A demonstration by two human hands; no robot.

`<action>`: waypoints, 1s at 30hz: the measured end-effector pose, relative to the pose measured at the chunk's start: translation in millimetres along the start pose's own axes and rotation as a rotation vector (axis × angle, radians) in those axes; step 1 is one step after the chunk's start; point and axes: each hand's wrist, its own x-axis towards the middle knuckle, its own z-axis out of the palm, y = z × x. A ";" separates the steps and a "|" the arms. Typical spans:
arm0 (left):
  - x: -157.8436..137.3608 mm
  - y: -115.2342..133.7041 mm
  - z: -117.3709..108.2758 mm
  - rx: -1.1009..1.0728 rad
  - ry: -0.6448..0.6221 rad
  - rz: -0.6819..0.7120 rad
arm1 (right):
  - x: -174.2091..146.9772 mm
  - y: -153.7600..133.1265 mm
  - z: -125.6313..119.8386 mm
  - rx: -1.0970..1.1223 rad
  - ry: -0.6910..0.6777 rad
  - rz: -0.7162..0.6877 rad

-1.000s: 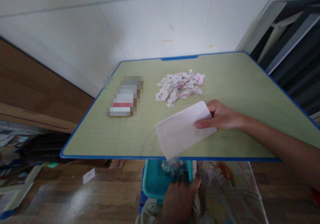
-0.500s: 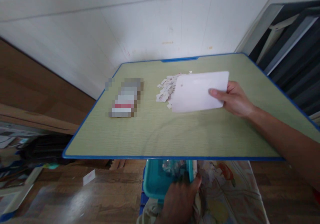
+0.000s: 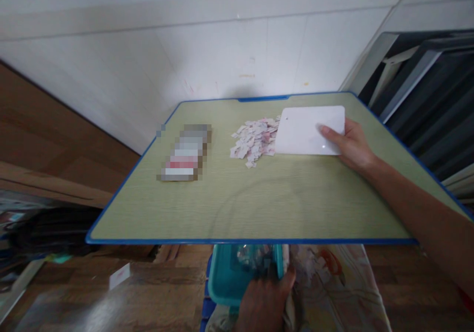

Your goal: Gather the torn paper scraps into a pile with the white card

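Observation:
My right hand (image 3: 351, 142) grips a flat white board (image 3: 305, 129) with rounded corners and a small hole, thumb on top. The board's left edge meets or covers the right side of a heap of small torn paper scraps (image 3: 255, 139) on the table. Below the table's front edge, my left hand (image 3: 262, 302) is closed at the near right rim of a teal plastic container (image 3: 224, 285); its fingertips are in shade. A clear, shiny bundle (image 3: 255, 255) lies inside that container, partly hidden by the table.
The pale green table (image 3: 177, 213) has a blue edge. A blurred-out oblong item (image 3: 185, 154) lies on its left side. Patterned cloth (image 3: 333, 292) sits beside the container. One paper slip (image 3: 119, 276) lies on the wooden floor. Dark panels (image 3: 433, 90) lean at right.
The white board has moved right and lies flatter, showing more of the scrap heap. My left hand stays at the container. The view has tilted slightly.

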 end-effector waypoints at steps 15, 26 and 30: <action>0.3 -3.0 4.2 0.002 -0.031 0.004 | -0.7 -2.8 2.9 -0.047 -0.003 0.011; 0.8 -3.3 -0.4 -0.030 -0.039 0.010 | -1.8 -3.0 3.2 0.003 -0.042 0.049; 0.8 -4.8 2.4 -0.029 -0.021 0.037 | -0.5 -0.4 4.4 -0.061 -0.011 0.009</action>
